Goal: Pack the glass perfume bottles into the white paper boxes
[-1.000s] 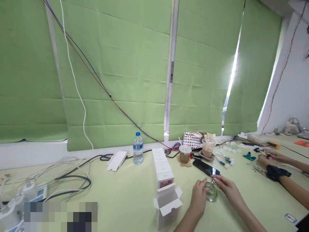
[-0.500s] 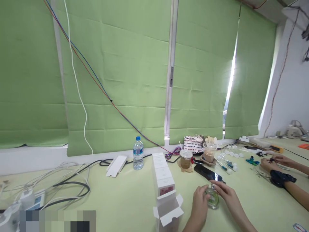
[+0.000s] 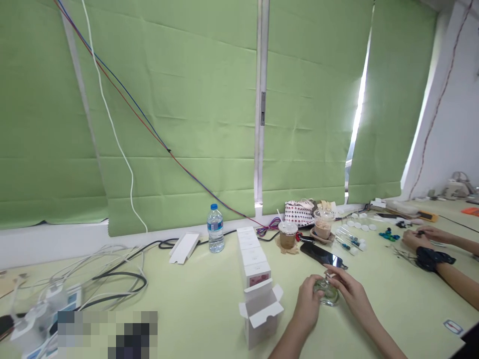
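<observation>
Table (image 3: 202, 309), pale green. White boxes (image 3: 252, 254), one row. Open box (image 3: 262, 326), white, flaps spread, at the row's near end. Left hand (image 3: 309, 301) and right hand (image 3: 348, 289), bare. Glass bottle (image 3: 330, 297), greenish, between them: left fingers clamped on its side, right fingertips closed at its top.

The head view looks forward over the table (image 3: 198, 304) toward green blinds (image 3: 202, 99).
</observation>
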